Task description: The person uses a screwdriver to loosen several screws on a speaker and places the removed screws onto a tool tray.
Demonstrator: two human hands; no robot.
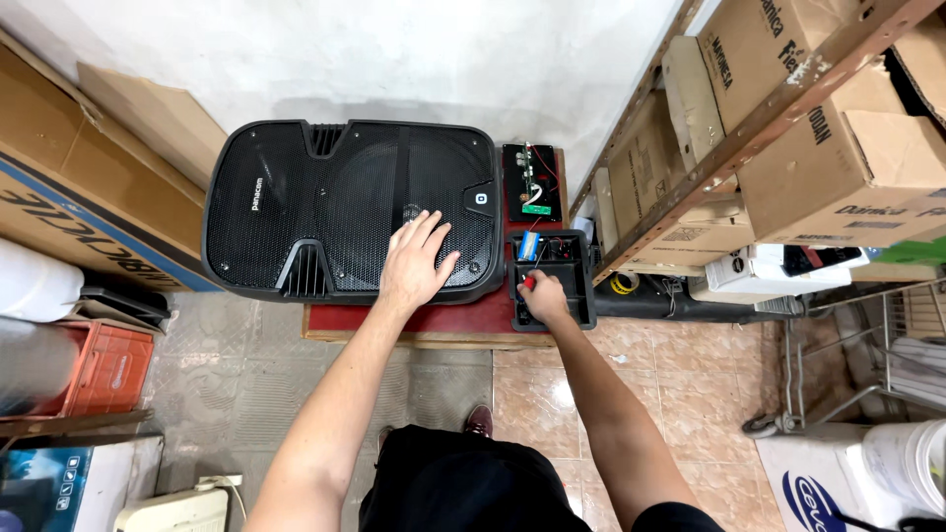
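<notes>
A large black speaker [325, 202] lies grille-up on a low red-topped table [473, 317]. My left hand [416, 261] rests flat on the grille near its lower right corner, fingers spread. My right hand [544, 296] reaches into a small black open housing [581, 286] beside the speaker and grips a red-handled tool [529, 281]. A blue part [530, 245] and wires sit inside the housing. Just beyond it lies a black panel with a circuit board [532, 182].
Cardboard boxes [788, 118] fill a metal shelf rack on the right. More flat cartons [69, 187] lean on the left, above an orange crate [108, 369]. A white bucket [907, 463] and wire cart [887, 355] stand at the lower right on the tiled floor.
</notes>
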